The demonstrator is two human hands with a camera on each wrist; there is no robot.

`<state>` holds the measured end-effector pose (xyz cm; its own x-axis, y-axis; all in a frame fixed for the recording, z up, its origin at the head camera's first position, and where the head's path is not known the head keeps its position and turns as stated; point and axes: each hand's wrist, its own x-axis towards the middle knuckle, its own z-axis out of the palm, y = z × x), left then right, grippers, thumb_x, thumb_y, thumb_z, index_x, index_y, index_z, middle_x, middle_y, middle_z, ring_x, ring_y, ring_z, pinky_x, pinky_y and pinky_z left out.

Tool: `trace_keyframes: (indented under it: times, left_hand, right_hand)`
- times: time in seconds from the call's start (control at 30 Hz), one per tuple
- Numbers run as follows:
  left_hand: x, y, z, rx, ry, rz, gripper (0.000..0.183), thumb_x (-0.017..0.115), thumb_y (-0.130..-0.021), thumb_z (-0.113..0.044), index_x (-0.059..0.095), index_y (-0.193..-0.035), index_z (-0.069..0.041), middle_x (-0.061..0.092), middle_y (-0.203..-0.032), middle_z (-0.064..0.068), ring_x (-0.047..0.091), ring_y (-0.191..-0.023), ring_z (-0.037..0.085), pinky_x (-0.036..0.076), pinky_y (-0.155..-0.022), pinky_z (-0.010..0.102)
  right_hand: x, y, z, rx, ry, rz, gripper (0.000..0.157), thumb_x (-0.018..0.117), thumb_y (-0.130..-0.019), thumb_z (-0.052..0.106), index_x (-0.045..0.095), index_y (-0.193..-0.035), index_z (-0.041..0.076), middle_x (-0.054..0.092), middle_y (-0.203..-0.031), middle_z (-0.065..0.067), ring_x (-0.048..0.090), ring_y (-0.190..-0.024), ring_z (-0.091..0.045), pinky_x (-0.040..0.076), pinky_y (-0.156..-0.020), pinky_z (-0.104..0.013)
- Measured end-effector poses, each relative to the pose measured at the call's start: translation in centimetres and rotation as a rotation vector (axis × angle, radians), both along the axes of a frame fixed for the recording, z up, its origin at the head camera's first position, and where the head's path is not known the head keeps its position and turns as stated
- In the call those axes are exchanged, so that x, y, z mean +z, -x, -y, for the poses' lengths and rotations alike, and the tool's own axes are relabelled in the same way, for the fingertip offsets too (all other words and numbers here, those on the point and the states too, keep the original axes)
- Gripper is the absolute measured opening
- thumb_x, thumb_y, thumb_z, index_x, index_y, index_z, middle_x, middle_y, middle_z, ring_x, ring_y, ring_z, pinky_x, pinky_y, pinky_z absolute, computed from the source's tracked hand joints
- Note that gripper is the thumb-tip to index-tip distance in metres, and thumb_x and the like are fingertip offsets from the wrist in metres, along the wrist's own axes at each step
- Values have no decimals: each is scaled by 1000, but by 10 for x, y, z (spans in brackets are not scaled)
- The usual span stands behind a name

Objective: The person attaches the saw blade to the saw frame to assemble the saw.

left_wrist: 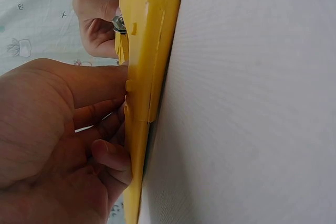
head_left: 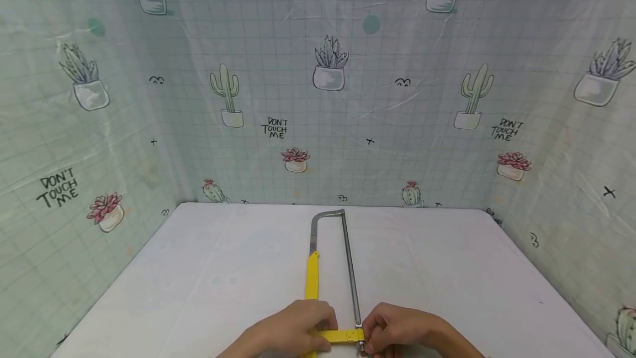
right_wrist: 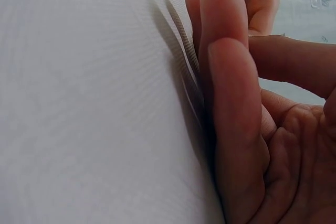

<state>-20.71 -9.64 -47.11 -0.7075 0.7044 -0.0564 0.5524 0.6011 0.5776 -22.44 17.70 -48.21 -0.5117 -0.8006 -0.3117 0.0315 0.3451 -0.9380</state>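
Note:
A hacksaw [head_left: 312,275] with a yellow handle and a grey metal bow lies on the white table, its far end pointing away from me. The long grey blade strip [head_left: 350,264] runs along its right side. My left hand [head_left: 293,325] grips the yellow frame near its front corner; in the left wrist view the thumb and fingers hold the yellow handle [left_wrist: 144,51]. At the right end of the yellow crosspiece [head_left: 343,336], my right hand [head_left: 402,327] pinches the small metal tightening nut [head_left: 361,348], which its fingers partly hide. The right wrist view shows curled fingers [right_wrist: 233,93] close to the tabletop.
The white table [head_left: 199,269] spreads out on both sides of the saw. Behind and beside it hangs a cloth [head_left: 348,142] printed with potted cacti and words.

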Motion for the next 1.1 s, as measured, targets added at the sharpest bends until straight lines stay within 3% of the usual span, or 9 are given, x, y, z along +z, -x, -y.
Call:
trace_keyframes:
  times: [0.33, 0.57, 0.67, 0.77, 0.93, 1.1]
  left_hand:
    - [-2, 1, -1, 1, -11, 6, 16, 79, -89, -24, 69, -101, -26, 62, -91, -22, 55, -82, -7, 48, -75, 19]
    - [-3, 1, -1, 8, -5, 8, 16, 79, -89, -25, 69, -101, -26, 62, -91, -23, 55, -82, -7, 48, -74, 19]
    - [-3, 1, -1, 7, -7, 12, 15, 79, -89, -25, 69, -101, -26, 62, -91, -23, 55, -82, -6, 48, -74, 18]
    - [-3, 1, -1, -3, -7, 1, 15, 79, -90, -25, 69, -102, -26, 62, -91, -23, 54, -82, -7, 48, -74, 18]
    - [-2, 1, -1, -1, -8, 1, 15, 79, -89, -25, 69, -101, -26, 62, -91, -23, 54, -82, -7, 48, -75, 18]
    - [-2, 0, -1, 6, -5, 9, 15, 79, -89, -25, 69, -101, -26, 62, -90, -22, 54, -81, -6, 48, -75, 18]
  right_hand:
    - [-1, -2, 1, -43, -30, -21, 27, 69, -88, 10, 62, -93, -16, 65, -66, 8, 52, -51, 2, 45, -48, -13]
    - [0, -3, 2, -54, -39, -32, 30, 70, -88, 10, 60, -93, -18, 65, -66, 6, 53, -50, 1, 45, -47, -13]
    - [1, -4, 2, -58, -46, -35, 16, 71, -88, 10, 65, -82, -4, 65, -66, 6, 53, -50, 1, 45, -47, -13]
    - [1, -4, 2, -58, -49, -32, 7, 71, -88, 11, 68, -83, 8, 65, -66, 6, 54, -50, 1, 45, -47, -13]
    - [2, -4, 2, -60, -59, -22, 10, 72, -90, 14, 70, -85, 6, 65, -65, 7, 53, -51, 0, 46, -49, -14]
    - [3, -6, 3, -100, -107, -51, 24, 71, -95, 29, 73, -87, 5, 65, -65, 6, 52, -50, -2, 45, -50, -15]
